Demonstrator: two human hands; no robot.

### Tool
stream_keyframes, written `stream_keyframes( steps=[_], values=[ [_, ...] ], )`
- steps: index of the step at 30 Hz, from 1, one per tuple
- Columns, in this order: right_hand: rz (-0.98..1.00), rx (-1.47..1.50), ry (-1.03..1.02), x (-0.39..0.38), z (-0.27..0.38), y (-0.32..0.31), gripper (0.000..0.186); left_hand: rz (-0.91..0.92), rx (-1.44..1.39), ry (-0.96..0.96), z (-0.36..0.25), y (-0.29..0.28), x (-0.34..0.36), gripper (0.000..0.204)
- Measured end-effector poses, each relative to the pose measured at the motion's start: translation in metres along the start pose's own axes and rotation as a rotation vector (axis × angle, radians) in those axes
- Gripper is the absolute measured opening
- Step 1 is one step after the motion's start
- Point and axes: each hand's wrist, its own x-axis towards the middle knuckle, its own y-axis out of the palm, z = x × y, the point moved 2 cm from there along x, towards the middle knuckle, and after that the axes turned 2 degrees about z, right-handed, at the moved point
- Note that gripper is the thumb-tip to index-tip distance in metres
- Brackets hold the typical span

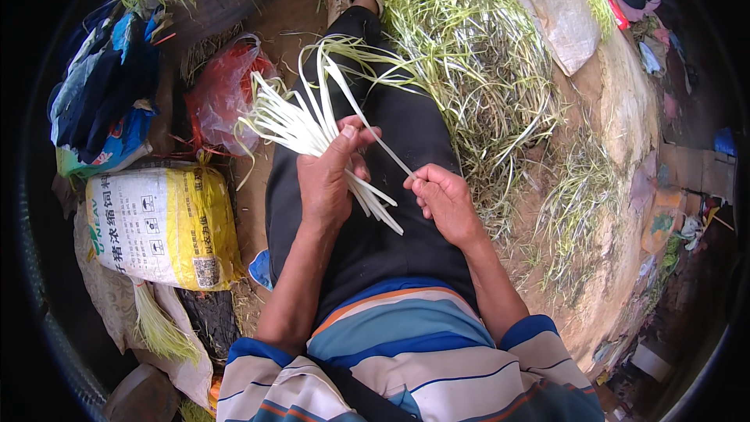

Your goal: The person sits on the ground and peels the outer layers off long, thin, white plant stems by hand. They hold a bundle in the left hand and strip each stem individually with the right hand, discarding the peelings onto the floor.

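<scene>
My left hand is closed around a bunch of long pale stalks with thin leafy tips, held over my lap in dark trousers. To its right, my right hand pinches the end of one white stalk that stretches up and leftward across the bunch. Loose pale green strands from the held stalks drape over my upper legs.
A heap of pale green strands lies right of my legs, beside a white sheet. At left are a yellow-and-white sack, a red plastic bag, bunched cloths and a small bundle of strands.
</scene>
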Motion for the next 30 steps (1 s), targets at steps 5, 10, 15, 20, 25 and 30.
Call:
stream_keyframes(
  steps=[5, 10, 15, 20, 25, 30],
  values=[
    [0.066, -0.018, -0.021, 0.025, 0.012, 0.014, 0.020, 0.080, 0.168, -0.080, 0.021, 0.012, -0.012, 0.026],
    [0.092, -0.264, -0.264, 0.016, 0.014, 0.001, 0.019, 0.072, 0.142, -0.034, 0.011, 0.001, -0.003, 0.019],
    [-0.091, -0.327, -0.147, -0.021, -0.033, -0.072, 0.016, 0.021, 0.054, 0.037, -0.019, -0.012, 0.011, 0.019],
    [-0.375, -0.333, -0.071, -0.025, -0.129, -0.143, 0.014, 0.040, 0.017, -0.001, -0.028, -0.022, 0.011, 0.019],
    [-0.615, -0.884, 0.220, -0.041, -0.175, -0.186, 0.018, 0.111, -0.061, -0.029, -0.058, -0.039, 0.008, 0.020],
    [-0.553, -0.782, -0.066, -0.028, -0.143, -0.153, 0.034, 0.139, -0.017, -0.132, -0.040, -0.032, -0.006, 0.022]
  ],
)
